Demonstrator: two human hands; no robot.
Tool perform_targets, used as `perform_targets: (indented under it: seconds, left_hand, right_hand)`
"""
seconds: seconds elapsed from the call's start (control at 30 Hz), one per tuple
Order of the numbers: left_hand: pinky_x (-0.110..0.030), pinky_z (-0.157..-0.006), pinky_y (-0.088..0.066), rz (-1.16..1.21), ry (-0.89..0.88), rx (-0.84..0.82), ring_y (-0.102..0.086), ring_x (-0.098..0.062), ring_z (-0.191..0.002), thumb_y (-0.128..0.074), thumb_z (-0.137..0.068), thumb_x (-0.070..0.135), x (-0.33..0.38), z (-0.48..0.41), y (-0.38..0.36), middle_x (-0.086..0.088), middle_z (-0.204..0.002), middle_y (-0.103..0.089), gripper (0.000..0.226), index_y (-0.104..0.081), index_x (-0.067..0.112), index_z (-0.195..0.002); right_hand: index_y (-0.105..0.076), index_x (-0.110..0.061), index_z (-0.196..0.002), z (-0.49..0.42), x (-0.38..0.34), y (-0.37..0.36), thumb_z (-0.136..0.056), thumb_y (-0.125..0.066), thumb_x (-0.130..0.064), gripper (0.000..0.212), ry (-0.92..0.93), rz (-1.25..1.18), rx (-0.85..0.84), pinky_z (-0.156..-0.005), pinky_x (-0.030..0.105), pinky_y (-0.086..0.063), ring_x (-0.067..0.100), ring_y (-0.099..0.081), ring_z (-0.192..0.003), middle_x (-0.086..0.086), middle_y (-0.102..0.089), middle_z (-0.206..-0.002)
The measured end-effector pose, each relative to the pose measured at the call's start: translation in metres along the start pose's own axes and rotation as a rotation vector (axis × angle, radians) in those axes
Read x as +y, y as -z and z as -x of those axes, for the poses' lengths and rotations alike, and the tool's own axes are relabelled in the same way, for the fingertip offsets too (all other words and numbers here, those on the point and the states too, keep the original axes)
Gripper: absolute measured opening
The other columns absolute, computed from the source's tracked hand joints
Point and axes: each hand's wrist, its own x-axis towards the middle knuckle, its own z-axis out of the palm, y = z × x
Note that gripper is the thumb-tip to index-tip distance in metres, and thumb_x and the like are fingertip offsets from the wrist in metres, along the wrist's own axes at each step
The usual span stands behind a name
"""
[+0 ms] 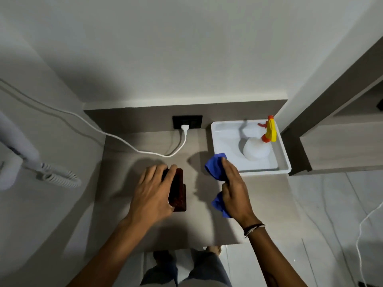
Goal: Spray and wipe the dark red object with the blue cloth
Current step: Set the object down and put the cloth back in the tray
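Observation:
A dark red rectangular object (pixel 179 191) lies on the grey counter (pixel 199 228). My left hand (pixel 153 193) covers its left side, fingers curled over its far end, gripping it. To the right, my right hand (pixel 235 191) is closed on a bunched blue cloth (pixel 215 166), which sticks out above and below the hand. The cloth is apart from the red object. A white spray bottle (pixel 256 150) with a yellow and orange trigger head (pixel 269 129) stands in a white tray (pixel 284 162) at the back right.
A white plug (pixel 185 128) sits in a black wall socket (pixel 187 122), its cable trailing left across the counter. A wall-mounted hair dryer with a coiled cord (pixel 56 176) hangs at the left. A wooden cabinet (pixel 339 146) stands to the right.

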Motion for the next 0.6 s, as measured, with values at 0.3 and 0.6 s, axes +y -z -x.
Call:
perform_targets:
  seconds: [0.3,0.6]
  left_hand:
    - [-0.066,-0.126,-0.019,0.010,0.026,-0.038,-0.036,-0.041,-0.157,-0.050,-0.064,0.107,0.013,0.001,-0.019,-0.020,-0.163,-0.048,0.132,-0.052,0.013,-0.156]
    - [-0.064,-0.129,-0.018,-0.019,0.040,0.075,-0.016,-0.030,-0.165,-0.027,-0.105,0.076,0.015,0.003,-0.029,-0.015,-0.174,-0.032,0.085,-0.044,0.016,-0.162]
  right_hand:
    - [-0.001,0.002,-0.172,-0.138,0.036,0.001,-0.098,-0.070,-0.002,0.101,0.064,0.595,-0.203,-0.140,0.045,-0.013,0.041,0.001,-0.170,0.019,0.002,-0.183]
    - [0.011,0.007,-0.169,-0.148,0.070,-0.027,-0.111,-0.036,-0.016,0.078,0.010,0.779,-0.384,-0.139,0.049,-0.004,0.046,0.010,-0.168,0.028,0.015,-0.179]
